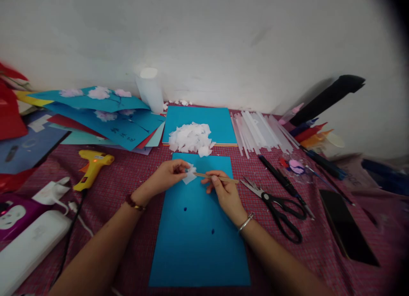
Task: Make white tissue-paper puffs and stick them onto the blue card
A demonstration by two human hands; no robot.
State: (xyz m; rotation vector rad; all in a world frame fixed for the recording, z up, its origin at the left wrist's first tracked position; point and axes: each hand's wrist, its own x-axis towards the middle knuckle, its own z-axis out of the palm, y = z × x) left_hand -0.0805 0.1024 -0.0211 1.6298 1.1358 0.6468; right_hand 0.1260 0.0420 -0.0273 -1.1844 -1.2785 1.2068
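Observation:
Between the thumb and fingers of my left hand (175, 171) is a small piece of white tissue paper (189, 176). My right hand (221, 188) pinches a thin wooden stick (228, 179), its left tip touching the tissue piece. Both hands are above a blue sheet of paper (198, 253) that bears two small dark blue spots. Just beyond them, a heap of white tissue pieces (191, 137) rests on a stack of blue paper (198, 114) and spills over its near edge. Open-bladed scissors (271, 200) lie right of my right hand.
Left are a yellow glue gun (92, 168), a white power strip (35, 249) and sheets with paper blossoms (99, 92). A white paper roll (150, 91) stands by the wall. Right are clear glue sticks (262, 132), a black pen (277, 174) and a phone (348, 227).

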